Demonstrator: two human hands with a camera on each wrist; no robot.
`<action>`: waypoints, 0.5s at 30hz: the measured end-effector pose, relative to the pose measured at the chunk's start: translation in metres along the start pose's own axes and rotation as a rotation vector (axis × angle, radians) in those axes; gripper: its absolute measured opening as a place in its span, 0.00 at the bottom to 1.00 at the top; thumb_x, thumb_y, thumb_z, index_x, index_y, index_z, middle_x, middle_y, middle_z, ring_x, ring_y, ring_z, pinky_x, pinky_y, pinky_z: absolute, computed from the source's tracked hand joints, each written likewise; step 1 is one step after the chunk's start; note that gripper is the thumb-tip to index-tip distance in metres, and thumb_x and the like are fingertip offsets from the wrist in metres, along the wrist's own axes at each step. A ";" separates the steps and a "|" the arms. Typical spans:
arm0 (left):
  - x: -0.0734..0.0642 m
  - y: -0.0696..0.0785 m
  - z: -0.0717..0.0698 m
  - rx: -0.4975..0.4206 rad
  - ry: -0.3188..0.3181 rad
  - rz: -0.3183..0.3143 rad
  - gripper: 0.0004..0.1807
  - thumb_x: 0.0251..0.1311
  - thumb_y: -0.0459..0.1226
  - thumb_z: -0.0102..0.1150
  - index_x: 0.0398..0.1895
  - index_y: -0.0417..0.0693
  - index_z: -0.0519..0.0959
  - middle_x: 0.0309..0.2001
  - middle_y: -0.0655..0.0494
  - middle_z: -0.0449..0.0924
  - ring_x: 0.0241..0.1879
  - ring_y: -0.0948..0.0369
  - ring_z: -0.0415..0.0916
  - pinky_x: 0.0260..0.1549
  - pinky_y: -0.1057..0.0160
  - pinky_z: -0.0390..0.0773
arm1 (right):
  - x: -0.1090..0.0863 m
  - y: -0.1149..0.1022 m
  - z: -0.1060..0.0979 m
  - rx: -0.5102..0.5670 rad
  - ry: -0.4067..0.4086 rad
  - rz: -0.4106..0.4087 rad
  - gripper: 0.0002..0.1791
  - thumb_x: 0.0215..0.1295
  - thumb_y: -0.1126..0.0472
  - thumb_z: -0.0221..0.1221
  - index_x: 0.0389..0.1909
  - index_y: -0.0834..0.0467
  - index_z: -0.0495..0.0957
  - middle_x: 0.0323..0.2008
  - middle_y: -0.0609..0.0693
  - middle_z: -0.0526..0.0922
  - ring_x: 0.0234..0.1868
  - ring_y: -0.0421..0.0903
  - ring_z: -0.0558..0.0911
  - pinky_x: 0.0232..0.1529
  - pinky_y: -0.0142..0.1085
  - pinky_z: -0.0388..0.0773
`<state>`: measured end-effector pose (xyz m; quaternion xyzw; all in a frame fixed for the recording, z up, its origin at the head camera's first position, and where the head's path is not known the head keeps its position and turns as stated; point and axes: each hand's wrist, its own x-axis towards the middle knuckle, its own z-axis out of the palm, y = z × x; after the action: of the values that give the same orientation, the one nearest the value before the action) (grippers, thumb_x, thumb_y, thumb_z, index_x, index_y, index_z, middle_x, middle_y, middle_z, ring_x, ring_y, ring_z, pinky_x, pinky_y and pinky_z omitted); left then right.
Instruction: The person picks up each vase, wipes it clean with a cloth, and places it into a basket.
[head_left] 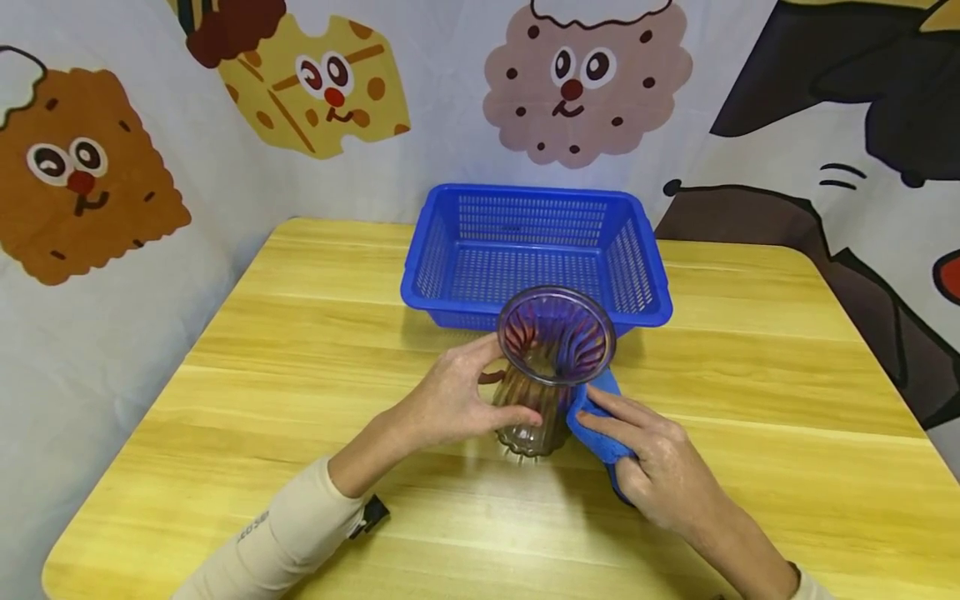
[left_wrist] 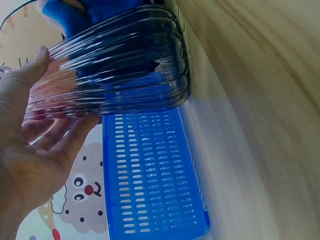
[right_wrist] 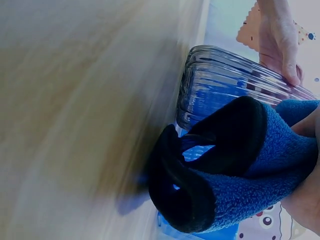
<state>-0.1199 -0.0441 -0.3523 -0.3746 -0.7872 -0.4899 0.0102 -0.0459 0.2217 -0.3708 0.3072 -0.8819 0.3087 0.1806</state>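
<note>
A ribbed glass vase (head_left: 536, 400), purple-tinted toward its flared rim, stands slightly tilted in the middle of the table. My left hand (head_left: 453, 396) grips it from the left, thumb across the near side and fingers behind. On the other side my right hand (head_left: 663, 458) pinches a folded blue cloth (head_left: 600, 433) against the vase's wall. In the right wrist view the cloth (right_wrist: 260, 165) shows a fluffy face and a dark edging, hanging in loose folds beside the vase (right_wrist: 220, 85). The left wrist view has the vase's scalloped base (left_wrist: 175, 60) close to the tabletop.
Behind the vase sits a blue perforated plastic basket (head_left: 525, 267), its front rim partly hidden by the vase. The wood-grain table (head_left: 300, 333) meets a cloth backdrop (head_left: 442, 100) printed with cartoon biscuits and cheese. A small black object (head_left: 371, 515) lies by the left sleeve.
</note>
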 end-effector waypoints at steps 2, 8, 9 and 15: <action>0.000 0.000 0.000 0.005 -0.001 -0.003 0.48 0.43 0.40 0.85 0.70 0.46 0.71 0.67 0.52 0.73 0.64 0.55 0.73 0.46 0.70 0.83 | 0.000 0.001 0.001 -0.006 -0.003 -0.002 0.35 0.38 0.79 0.49 0.50 0.60 0.88 0.62 0.55 0.80 0.57 0.59 0.81 0.52 0.39 0.84; -0.001 -0.002 0.001 0.019 0.005 0.006 0.49 0.43 0.40 0.85 0.71 0.45 0.71 0.67 0.51 0.73 0.64 0.55 0.73 0.46 0.69 0.83 | 0.000 0.004 0.003 -0.015 0.008 -0.026 0.34 0.37 0.79 0.49 0.47 0.59 0.88 0.60 0.55 0.81 0.55 0.57 0.82 0.49 0.50 0.85; -0.001 -0.002 0.001 0.020 0.006 0.009 0.49 0.43 0.40 0.85 0.71 0.45 0.71 0.67 0.51 0.73 0.64 0.55 0.73 0.46 0.70 0.83 | 0.000 0.004 0.003 -0.018 0.010 -0.027 0.34 0.37 0.79 0.49 0.47 0.59 0.88 0.59 0.54 0.82 0.55 0.57 0.83 0.50 0.48 0.85; 0.000 -0.002 0.001 0.028 0.006 0.012 0.49 0.42 0.40 0.85 0.71 0.44 0.71 0.67 0.51 0.73 0.64 0.56 0.73 0.46 0.71 0.83 | 0.000 0.006 0.004 -0.034 0.012 -0.038 0.32 0.38 0.77 0.48 0.45 0.58 0.89 0.57 0.55 0.83 0.53 0.56 0.84 0.46 0.53 0.86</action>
<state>-0.1207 -0.0440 -0.3547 -0.3775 -0.7917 -0.4799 0.0209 -0.0509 0.2229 -0.3765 0.3191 -0.8799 0.2918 0.1969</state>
